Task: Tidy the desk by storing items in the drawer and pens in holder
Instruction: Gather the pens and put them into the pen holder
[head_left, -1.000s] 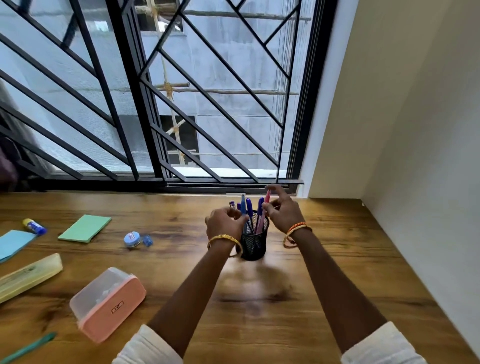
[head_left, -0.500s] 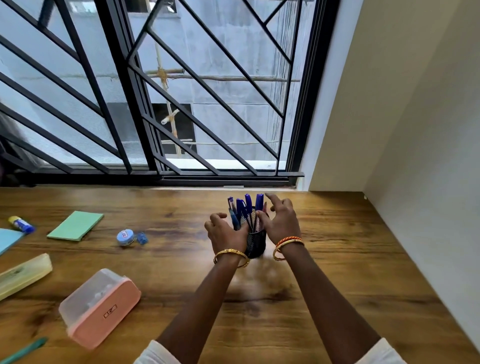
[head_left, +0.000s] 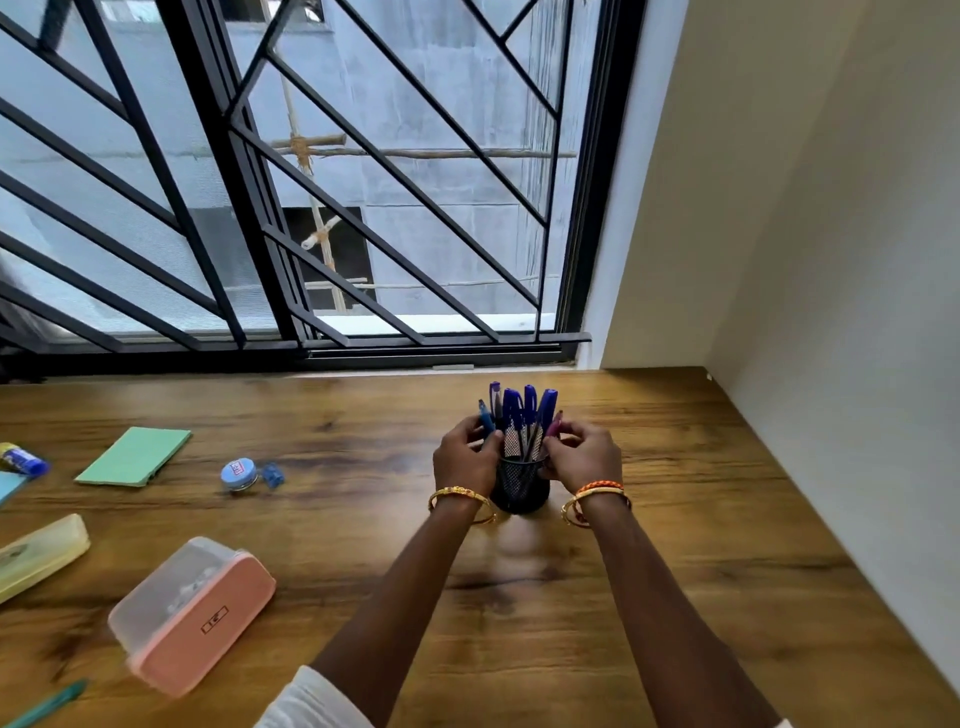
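A black mesh pen holder (head_left: 519, 486) stands upright on the wooden desk (head_left: 675, 519), filled with several blue pens (head_left: 522, 410). My left hand (head_left: 465, 460) wraps its left side, fingers touching a blue pen at the rim. On the holder's right side my right hand (head_left: 584, 457) grips it, with fingers pinching a pink pen (head_left: 554, 425) at the rim. Left of the hands lie a pink-lidded box (head_left: 195, 616), a yellow pencil case (head_left: 39, 553), a green notepad (head_left: 135, 457), a glue stick (head_left: 23, 460), a small round blue tin (head_left: 239, 474) and a blue sharpener (head_left: 271, 475).
A teal pen (head_left: 49, 704) lies at the bottom left edge, and a blue pad (head_left: 8, 486) at the far left. A barred window (head_left: 311, 208) runs along the desk's far edge. A wall (head_left: 857, 312) bounds the desk on the right.
Both hands have dropped from the pen tops onto the holder's sides and rim. The view has shifted slightly, so the holder sits a little closer to the window.
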